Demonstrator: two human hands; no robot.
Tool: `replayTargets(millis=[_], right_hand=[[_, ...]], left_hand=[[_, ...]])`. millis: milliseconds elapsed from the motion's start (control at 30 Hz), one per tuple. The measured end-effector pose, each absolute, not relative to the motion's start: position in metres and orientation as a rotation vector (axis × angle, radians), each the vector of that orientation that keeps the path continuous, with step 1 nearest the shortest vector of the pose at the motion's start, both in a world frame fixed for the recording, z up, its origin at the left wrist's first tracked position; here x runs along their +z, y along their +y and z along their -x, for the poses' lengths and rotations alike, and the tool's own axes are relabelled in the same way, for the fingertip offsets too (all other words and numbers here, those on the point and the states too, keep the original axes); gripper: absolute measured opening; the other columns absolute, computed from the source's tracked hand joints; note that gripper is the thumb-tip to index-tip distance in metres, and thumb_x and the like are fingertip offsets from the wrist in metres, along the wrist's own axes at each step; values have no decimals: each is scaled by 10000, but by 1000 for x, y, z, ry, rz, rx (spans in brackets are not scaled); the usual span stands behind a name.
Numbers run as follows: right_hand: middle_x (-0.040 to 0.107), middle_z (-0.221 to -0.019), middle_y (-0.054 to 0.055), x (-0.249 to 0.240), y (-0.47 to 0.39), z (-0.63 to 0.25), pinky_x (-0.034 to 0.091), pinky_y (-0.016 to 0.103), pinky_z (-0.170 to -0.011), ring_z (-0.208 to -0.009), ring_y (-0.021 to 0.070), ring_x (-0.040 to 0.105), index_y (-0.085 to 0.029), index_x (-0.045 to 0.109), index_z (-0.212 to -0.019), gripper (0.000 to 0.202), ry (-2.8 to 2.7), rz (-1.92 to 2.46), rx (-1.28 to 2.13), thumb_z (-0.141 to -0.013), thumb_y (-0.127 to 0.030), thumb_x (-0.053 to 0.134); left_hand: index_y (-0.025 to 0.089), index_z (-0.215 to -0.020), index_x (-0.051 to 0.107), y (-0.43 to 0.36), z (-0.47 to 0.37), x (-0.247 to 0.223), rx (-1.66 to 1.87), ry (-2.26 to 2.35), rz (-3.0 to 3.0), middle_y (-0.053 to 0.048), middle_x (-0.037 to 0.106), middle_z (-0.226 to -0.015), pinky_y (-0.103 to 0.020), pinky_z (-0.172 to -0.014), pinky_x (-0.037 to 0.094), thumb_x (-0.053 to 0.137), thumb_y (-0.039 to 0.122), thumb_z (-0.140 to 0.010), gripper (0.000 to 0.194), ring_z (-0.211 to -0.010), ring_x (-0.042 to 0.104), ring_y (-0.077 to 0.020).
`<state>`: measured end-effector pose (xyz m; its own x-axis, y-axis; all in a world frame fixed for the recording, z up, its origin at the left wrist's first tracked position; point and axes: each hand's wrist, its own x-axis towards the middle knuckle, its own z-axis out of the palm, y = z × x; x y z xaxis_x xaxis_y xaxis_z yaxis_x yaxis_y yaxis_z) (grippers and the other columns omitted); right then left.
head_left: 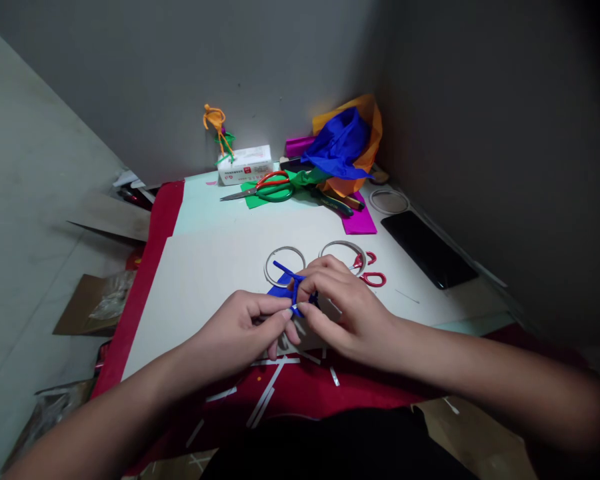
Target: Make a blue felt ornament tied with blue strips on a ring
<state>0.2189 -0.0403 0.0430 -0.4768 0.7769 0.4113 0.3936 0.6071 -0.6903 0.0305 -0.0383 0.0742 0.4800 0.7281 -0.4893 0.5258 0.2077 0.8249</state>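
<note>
"Where are the hands?"

"Low over the near part of the pale tabletop [195, 280], sharing one small blue twisted-paper piece [295, 291]. The left hand [260, 323] has its lower end pinched between thumb and forefinger; the right hand [347, 307] has its fingers closed on it from the other side (one thin limb pokes out to the upper left)."

"What lies around them?"

"Just beyond, two pale rings [267, 268] and red-handled scissors [375, 279]. Nearer the body, loose white strips [265, 400] lie on red cloth [320, 387]."

"What could go wrong?"

"I'd say the paper might tear if the two grips pull against each other, or untwist if either pinch slackens. A dropped piece could land among those strips."
</note>
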Motion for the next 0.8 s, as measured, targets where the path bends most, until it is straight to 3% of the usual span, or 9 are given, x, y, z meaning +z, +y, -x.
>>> replayTargets(millis=[800], right_hand=[[581, -838, 46, 42, -39, -220, 403, 329, -793, -880, 179, 468, -159, 505, -818, 84, -2098, 904, 733, -792, -79, 511]], left_hand=[[116, -726, 666, -41, -32, 75, 231, 1186, -1448, 27, 516, -505, -164, -482, 339, 466, 282, -879, 301, -476, 441, -66]])
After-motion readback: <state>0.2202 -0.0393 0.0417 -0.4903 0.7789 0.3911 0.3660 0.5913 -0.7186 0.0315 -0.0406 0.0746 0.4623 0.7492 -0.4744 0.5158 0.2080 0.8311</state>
